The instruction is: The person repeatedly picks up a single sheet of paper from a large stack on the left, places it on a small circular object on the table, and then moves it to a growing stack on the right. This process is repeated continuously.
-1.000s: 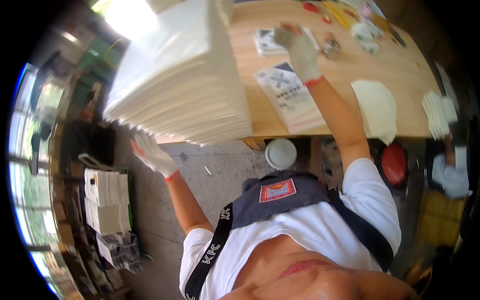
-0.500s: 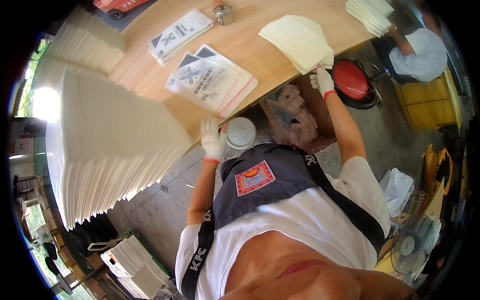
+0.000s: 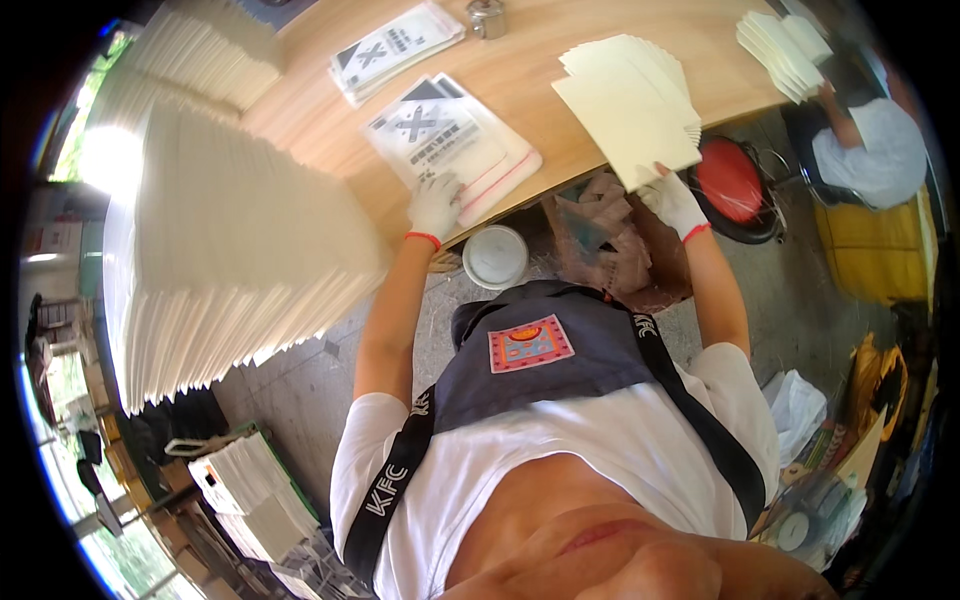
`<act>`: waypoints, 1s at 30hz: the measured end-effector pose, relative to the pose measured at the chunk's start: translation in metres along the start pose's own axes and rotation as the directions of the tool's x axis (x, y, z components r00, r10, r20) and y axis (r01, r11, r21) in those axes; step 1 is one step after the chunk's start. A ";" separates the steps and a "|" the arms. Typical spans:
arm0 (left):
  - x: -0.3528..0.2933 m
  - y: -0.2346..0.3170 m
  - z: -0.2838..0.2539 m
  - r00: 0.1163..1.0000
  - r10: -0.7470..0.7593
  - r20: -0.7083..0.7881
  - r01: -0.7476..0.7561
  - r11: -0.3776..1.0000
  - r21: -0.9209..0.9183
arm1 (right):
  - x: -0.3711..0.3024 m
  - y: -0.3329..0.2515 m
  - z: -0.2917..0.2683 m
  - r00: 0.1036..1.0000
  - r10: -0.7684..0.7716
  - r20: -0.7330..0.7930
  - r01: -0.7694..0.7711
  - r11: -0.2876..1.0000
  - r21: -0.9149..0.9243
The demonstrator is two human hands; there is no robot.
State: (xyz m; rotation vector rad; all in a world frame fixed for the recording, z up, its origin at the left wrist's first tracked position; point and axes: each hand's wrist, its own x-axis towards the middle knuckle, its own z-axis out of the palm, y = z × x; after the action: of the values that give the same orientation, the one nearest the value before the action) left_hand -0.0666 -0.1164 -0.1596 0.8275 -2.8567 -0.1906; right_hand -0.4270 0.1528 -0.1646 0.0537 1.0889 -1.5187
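My right hand (image 3: 675, 202), in a white glove with a red cuff, pinches the near corner of a cream paper sheet (image 3: 625, 110). That sheet lies over a fanned stack of similar sheets (image 3: 668, 75) at the table's edge. My left hand (image 3: 437, 207), gloved the same way, rests with its fingers laid on the near left part of a pile of see-through printed plastic bags (image 3: 470, 140). The bags have dark corners and a red line near one end. Farther back lies a second pile of such bags (image 3: 398, 48).
A tall stack of cream sheets (image 3: 250, 220) stands at the left of the wooden table (image 3: 540, 60). A metal container (image 3: 487, 18) sits at the back. Below the edge are a round lidded bucket (image 3: 495, 257) and a red stool (image 3: 733, 180). Another person (image 3: 868, 150) sits at right.
My left hand has moved forward from the table's edge onto the bags. My right hand has shifted one cream sheet out of line with the fanned stack. The view has turned slightly.
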 end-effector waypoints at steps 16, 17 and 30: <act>0.003 -0.019 0.006 0.965 -0.253 -0.070 0.229 0.941 -0.248 | -0.036 0.063 0.076 0.983 -0.043 0.180 0.066 0.990 -0.124; 0.001 -0.019 0.006 0.966 -0.243 -0.087 0.211 0.938 -0.276 | -0.024 0.074 0.070 0.981 -0.016 0.194 0.041 0.991 -0.126; -0.001 -0.008 -0.037 0.929 -0.349 -0.125 0.178 0.717 -0.674 | -0.013 0.120 0.094 0.970 0.148 0.195 -0.202 0.934 0.294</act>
State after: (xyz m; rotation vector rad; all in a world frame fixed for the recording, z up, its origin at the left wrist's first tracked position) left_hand -0.0549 -0.1252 -0.1247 0.9957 -2.1623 -0.9893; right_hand -0.2779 0.1199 -0.1745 0.2311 0.6819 -1.4910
